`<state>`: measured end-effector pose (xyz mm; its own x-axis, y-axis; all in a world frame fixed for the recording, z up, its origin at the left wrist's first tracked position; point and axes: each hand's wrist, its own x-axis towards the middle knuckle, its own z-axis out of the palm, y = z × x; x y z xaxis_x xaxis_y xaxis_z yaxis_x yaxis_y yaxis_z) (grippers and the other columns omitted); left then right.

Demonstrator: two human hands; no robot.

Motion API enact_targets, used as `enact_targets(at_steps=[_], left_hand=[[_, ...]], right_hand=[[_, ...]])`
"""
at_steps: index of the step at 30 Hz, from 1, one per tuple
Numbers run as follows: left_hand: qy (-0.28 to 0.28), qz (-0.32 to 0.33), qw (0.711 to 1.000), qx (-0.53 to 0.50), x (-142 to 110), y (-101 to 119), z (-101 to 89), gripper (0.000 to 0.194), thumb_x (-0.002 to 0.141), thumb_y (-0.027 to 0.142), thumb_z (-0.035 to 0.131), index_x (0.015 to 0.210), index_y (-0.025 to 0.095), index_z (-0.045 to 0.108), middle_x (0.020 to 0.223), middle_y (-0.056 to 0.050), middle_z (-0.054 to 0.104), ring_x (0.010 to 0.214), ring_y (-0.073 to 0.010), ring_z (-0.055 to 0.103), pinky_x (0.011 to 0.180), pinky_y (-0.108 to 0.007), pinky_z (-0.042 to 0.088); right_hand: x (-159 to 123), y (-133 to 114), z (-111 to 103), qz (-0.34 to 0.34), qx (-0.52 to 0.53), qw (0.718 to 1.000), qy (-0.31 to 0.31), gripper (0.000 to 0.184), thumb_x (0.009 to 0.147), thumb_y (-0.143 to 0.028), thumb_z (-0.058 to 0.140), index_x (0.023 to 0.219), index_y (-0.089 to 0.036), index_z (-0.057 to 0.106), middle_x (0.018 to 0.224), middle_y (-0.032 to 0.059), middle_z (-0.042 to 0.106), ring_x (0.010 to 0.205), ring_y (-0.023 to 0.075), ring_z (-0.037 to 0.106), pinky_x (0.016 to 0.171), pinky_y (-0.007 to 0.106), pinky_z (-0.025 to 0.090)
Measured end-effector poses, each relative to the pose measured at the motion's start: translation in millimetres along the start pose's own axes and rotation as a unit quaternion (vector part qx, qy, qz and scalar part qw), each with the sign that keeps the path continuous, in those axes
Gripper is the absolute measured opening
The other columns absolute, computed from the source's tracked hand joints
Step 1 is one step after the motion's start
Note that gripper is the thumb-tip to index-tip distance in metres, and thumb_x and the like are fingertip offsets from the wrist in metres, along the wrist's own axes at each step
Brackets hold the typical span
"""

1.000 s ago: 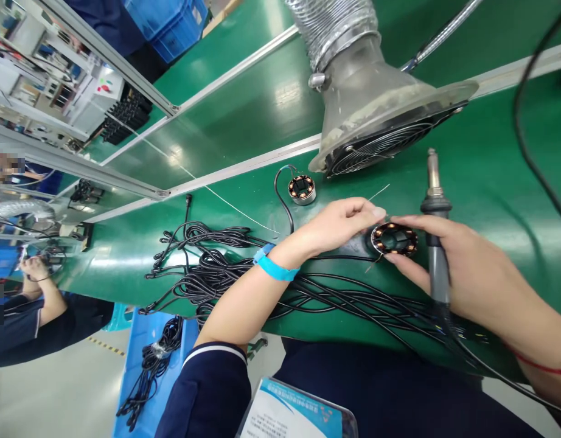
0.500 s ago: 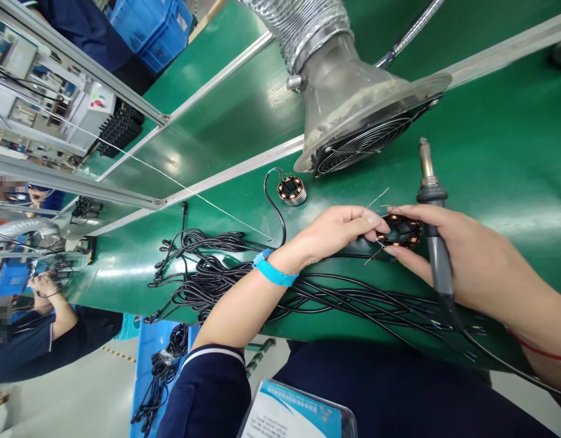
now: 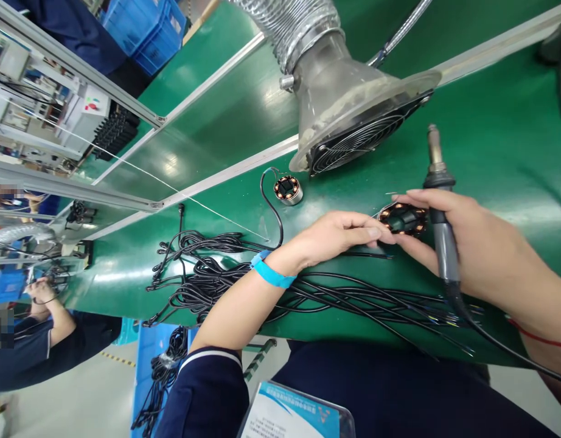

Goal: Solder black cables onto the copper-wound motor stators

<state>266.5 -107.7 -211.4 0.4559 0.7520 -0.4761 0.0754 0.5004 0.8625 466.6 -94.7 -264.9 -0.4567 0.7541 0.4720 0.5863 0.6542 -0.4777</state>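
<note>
My right hand (image 3: 481, 243) grips a soldering iron (image 3: 445, 243) and, between thumb and forefinger, a ring-shaped motor stator (image 3: 401, 228) with copper windings. The iron's tip points up, away from the stator. My left hand (image 3: 348, 237) is closed, its fingertips pinched at the stator's left rim; whether a thin lead is between them is hidden. A second stator (image 3: 288, 190), with a black cable attached, stands on the green bench beyond my left hand. Below both hands lies a bundle of black cables (image 3: 335, 298) with stripped coloured ends at the right.
A fume extractor hood (image 3: 353, 115) with a fan grille hangs over the bench (image 3: 504, 158). A blue bin (image 3: 143, 365) holding coiled cables stands at lower left. Metal frame bars (image 3: 230, 176) cross the bench. Another person's hands (image 3: 42, 292) work at far left.
My right hand has tilted the stator and moved slightly right with the iron. The leads that stuck out by my left fingers are now mostly hidden. The view has shifted a little.
</note>
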Motion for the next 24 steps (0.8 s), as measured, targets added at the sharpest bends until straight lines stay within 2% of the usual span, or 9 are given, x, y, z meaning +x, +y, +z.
enact_targets(at_steps=[3, 6, 8, 10, 12, 13, 18, 21, 24], left_hand=[[0.048, -0.010, 0.999, 0.007, -0.5, -2.0, 1.2, 0.019, 0.089, 0.026, 0.051, 0.090, 0.008, 0.058, 0.070, 0.004, 0.049, 0.053, -0.0012, 0.033, 0.053, -0.019, 0.027], [0.090, 0.028, 0.980, 0.175, -6.0, -3.4, 4.0, 0.021, 0.087, 0.030, 0.055, 0.091, 0.010, 0.055, 0.075, 0.002, 0.049, 0.064, -0.0044, 0.041, 0.063, -0.019, 0.035], [0.048, 0.030, 0.930, 0.363, -10.6, -4.3, 7.9, 0.027, 0.083, 0.035, 0.060, 0.098, 0.012, 0.056, 0.087, -0.002, 0.053, 0.076, -0.0091, 0.048, 0.071, -0.023, 0.039], [0.004, 0.012, 0.850, 0.527, -14.2, -4.8, 12.3, 0.025, 0.085, 0.032, 0.057, 0.103, 0.014, 0.058, 0.104, -0.006, 0.054, 0.085, -0.0142, 0.052, 0.074, -0.028, 0.041], [0.005, 0.004, 0.806, 0.592, -16.2, -3.9, 15.3, 0.018, 0.087, 0.024, 0.051, 0.099, 0.013, 0.059, 0.109, -0.008, 0.055, 0.089, -0.0165, 0.053, 0.074, -0.029, 0.041], [0.016, 0.014, 0.815, 0.579, -17.0, -2.6, 15.8, 0.015, 0.088, 0.023, 0.049, 0.095, 0.013, 0.059, 0.104, -0.007, 0.057, 0.087, -0.0156, 0.052, 0.073, -0.029, 0.040], [0.072, 0.069, 0.966, 0.239, -22.6, 7.4, 10.6, 0.026, 0.083, 0.038, 0.058, 0.085, 0.012, 0.058, 0.072, 0.002, 0.053, 0.059, -0.0044, 0.037, 0.057, -0.020, 0.031], [0.064, 0.072, 0.989, 0.115, -25.4, 9.6, 7.6, 0.038, 0.076, 0.046, 0.066, 0.085, 0.010, 0.059, 0.068, 0.002, 0.050, 0.055, -0.0029, 0.033, 0.051, -0.020, 0.026], [0.049, 0.077, 0.993, 0.079, -26.2, 9.1, 6.7, 0.040, 0.074, 0.046, 0.068, 0.084, 0.008, 0.060, 0.071, -0.001, 0.056, 0.060, -0.0037, 0.042, 0.056, -0.020, 0.033]], right_hand=[[2.6, 4.0, -3.6, -0.011, 0.043, 0.999, -0.023, 0.053, 0.092, -0.061, 0.039, 0.127, -0.021, 0.045, 0.113, 0.0025, 0.061, 0.093, 0.0194, 0.062, 0.070, 0.035, 0.054], [2.8, 11.0, -8.0, -0.004, 0.102, 0.994, -0.027, 0.055, 0.091, -0.054, 0.045, 0.136, -0.025, 0.037, 0.122, 0.0024, 0.057, 0.109, 0.0201, 0.058, 0.084, 0.038, 0.053], [1.7, 15.2, -10.1, 0.005, 0.141, 0.990, -0.028, 0.057, 0.089, -0.048, 0.050, 0.140, -0.027, 0.033, 0.127, 0.0026, 0.054, 0.116, 0.0196, 0.054, 0.094, 0.039, 0.050], [0.6, 16.7, -11.8, 0.011, 0.161, 0.987, -0.015, 0.057, 0.087, -0.043, 0.053, 0.139, -0.026, 0.035, 0.127, 0.0030, 0.053, 0.117, 0.0175, 0.054, 0.102, 0.036, 0.046], [0.1, 14.0, -14.5, 0.019, 0.170, 0.985, 0.012, 0.055, 0.087, -0.039, 0.055, 0.137, -0.024, 0.038, 0.123, 0.0044, 0.056, 0.115, 0.0165, 0.055, 0.106, 0.035, 0.042], [0.4, 10.8, -16.4, 0.027, 0.163, 0.986, 0.028, 0.054, 0.087, -0.039, 0.055, 0.136, -0.022, 0.041, 0.119, 0.0052, 0.058, 0.113, 0.0169, 0.056, 0.107, 0.036, 0.042], [5.4, -18.3, -29.4, 0.041, 0.124, 0.989, 0.073, 0.042, 0.091, -0.034, 0.053, 0.130, -0.019, 0.045, 0.093, 0.0034, 0.065, 0.096, 0.0119, 0.062, 0.095, 0.027, 0.050], [7.8, -36.2, -32.9, 0.054, 0.218, 0.972, 0.062, 0.044, 0.088, -0.029, 0.058, 0.129, -0.021, 0.045, 0.092, 0.0015, 0.063, 0.081, 0.0068, 0.062, 0.082, 0.016, 0.055], [8.5, -47.8, -32.4, 0.112, 0.286, 0.949, 0.072, 0.047, 0.084, -0.030, 0.063, 0.127, -0.023, 0.046, 0.094, 0.0022, 0.062, 0.079, 0.0080, 0.063, 0.078, 0.017, 0.058]])
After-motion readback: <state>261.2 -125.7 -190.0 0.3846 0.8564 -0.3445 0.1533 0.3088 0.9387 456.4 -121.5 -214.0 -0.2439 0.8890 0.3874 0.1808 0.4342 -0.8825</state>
